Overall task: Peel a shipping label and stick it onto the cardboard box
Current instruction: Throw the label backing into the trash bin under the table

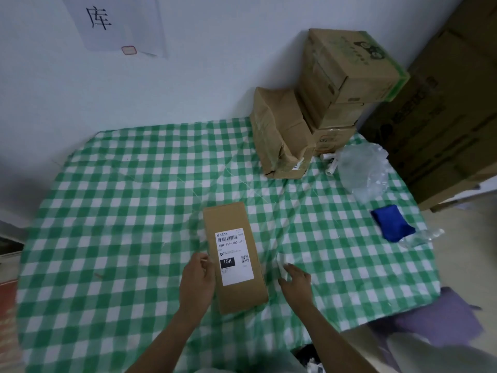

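Observation:
A long flat cardboard box point(242, 292) lies on the green-and-white checked tablecloth point(121, 211), near the front middle. A white shipping label point(234, 255) with a barcode and a black "15H" block is stuck flat on its top face. My left hand point(197, 278) rests against the box's left side, fingers curled along the edge. My right hand point(294, 277) lies to the right of the box, apart from it, fingertips touching a thin white strip of paper point(281, 265) on the cloth; whether it grips the strip I cannot tell.
A stack of cardboard boxes point(347, 76) and a crumpled brown parcel point(279, 133) stand at the back right. Clear plastic wrap point(363, 168), a blue cloth point(391, 223) and a plastic bottle point(422, 236) lie along the right edge. Large dark cartons point(451, 117) rise beyond.

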